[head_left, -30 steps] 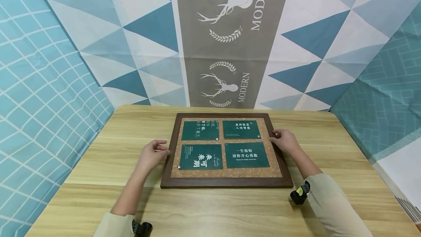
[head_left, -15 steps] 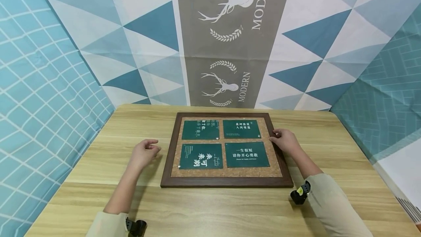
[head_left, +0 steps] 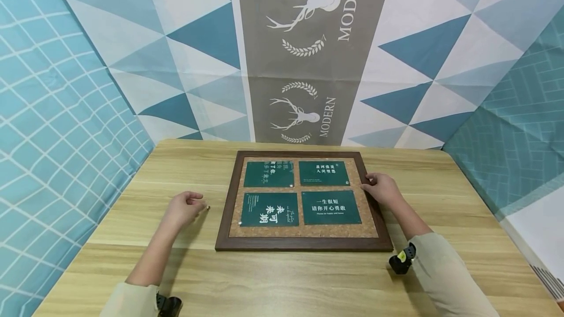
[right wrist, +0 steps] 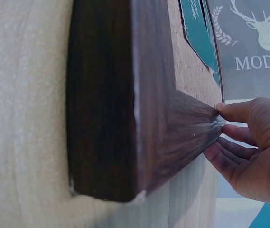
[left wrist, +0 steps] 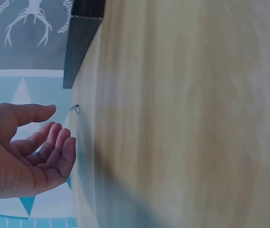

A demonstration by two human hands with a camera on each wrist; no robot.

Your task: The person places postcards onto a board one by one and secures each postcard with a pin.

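Note:
A dark wooden frame (head_left: 304, 244) with a cork face lies flat on the table and carries several green cards (head_left: 330, 207) with white writing. My right hand (head_left: 381, 187) rests against the frame's right edge, thumb on the top rim and straight fingers along its outer side; the right wrist view shows this hand (right wrist: 253, 152) touching the frame (right wrist: 125, 118). My left hand (head_left: 185, 207) lies on the table to the left of the frame, apart from it, fingers loosely curled and holding nothing (left wrist: 30, 152). A tiny pin-like thing (head_left: 208, 207) lies on the wood just past its fingertips (left wrist: 75, 109).
The wooden table (head_left: 286, 283) runs well past the frame on every side. Patterned blue, white and grey cloth walls (head_left: 308, 62) close in the back and both sides.
My left hand has drawn away from the frame's left edge, sliding left onto the bare wood. The right hand and the frame have not moved.

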